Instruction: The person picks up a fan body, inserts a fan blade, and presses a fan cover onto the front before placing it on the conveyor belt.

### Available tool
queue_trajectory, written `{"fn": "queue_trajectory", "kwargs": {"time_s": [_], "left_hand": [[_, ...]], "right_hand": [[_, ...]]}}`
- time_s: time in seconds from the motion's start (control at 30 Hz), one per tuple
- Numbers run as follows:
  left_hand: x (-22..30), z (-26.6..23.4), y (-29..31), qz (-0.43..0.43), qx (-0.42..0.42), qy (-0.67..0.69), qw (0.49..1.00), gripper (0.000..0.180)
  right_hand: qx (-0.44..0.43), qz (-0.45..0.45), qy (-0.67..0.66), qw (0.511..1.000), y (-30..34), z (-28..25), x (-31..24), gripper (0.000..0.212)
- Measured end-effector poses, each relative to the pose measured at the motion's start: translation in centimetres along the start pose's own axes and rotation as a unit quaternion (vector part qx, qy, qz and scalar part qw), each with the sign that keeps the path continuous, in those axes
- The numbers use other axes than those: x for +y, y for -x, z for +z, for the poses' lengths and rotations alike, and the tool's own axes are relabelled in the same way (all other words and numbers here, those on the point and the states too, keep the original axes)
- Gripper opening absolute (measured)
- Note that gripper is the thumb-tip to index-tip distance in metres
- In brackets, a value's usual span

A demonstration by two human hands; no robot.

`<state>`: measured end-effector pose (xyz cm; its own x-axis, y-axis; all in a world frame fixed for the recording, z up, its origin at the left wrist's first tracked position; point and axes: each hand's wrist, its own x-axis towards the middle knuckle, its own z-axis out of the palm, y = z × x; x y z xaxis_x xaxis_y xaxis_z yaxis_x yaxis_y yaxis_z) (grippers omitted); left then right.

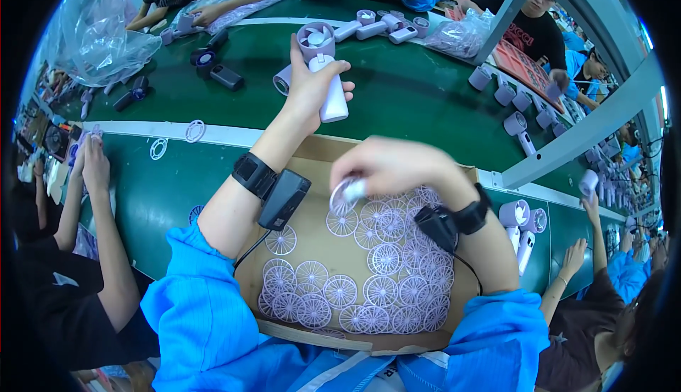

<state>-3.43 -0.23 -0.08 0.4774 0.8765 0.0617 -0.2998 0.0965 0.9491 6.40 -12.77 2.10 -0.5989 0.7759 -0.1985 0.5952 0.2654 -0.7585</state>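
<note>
Over the green conveyor, my left hand (316, 84) is closed round the white handle of a small handheld fan (316, 37). The fan's round lilac head points up, and its white blades show in the open front. Lower and to the right, my right hand (386, 169) is smeared by motion; its fingers pinch a round lilac fan grille (342, 197). Something white shows at those fingertips, too blurred to name. Beneath both forearms stands a cardboard box (326, 147), in which many spoked lilac grilles (386, 257) lie loosely overlapped, thickest on the right side.
More fans lie along the conveyor (404, 73), with dark ones (227, 76) at left. Two ring parts (158, 149) rest on the left bench. Several fans (521, 222) stand right of the box. A grey metal post (582, 122) slants across the right. Co-workers sit on all sides.
</note>
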Motion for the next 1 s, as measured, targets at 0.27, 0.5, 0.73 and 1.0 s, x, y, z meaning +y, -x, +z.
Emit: {"fn": "queue_trajectory", "kwargs": {"time_s": [0.27, 0.5, 0.73, 1.0], "left_hand": [[1.2, 2.5, 2.2, 0.152, -0.136, 0.132, 0.970, 0.094], [1.4, 2.7, 2.5, 0.276, -0.109, 0.042, 0.954, 0.094], [0.8, 2.8, 2.2, 0.323, -0.109, -0.002, 0.940, 0.094], [1.9, 2.2, 2.2, 0.245, -0.165, 0.026, 0.955, 0.090]], "right_hand": [[0.591, -0.080, -0.299, 0.745, 1.8, -3.2, 1.6, 0.021], [0.523, -0.163, -0.358, 0.756, 1.8, -3.0, 2.3, 0.021], [0.485, -0.184, -0.390, 0.761, 1.8, -2.9, 2.5, 0.024], [0.328, -0.149, -0.515, 0.777, 3.7, -4.0, 3.8, 0.043]]}}
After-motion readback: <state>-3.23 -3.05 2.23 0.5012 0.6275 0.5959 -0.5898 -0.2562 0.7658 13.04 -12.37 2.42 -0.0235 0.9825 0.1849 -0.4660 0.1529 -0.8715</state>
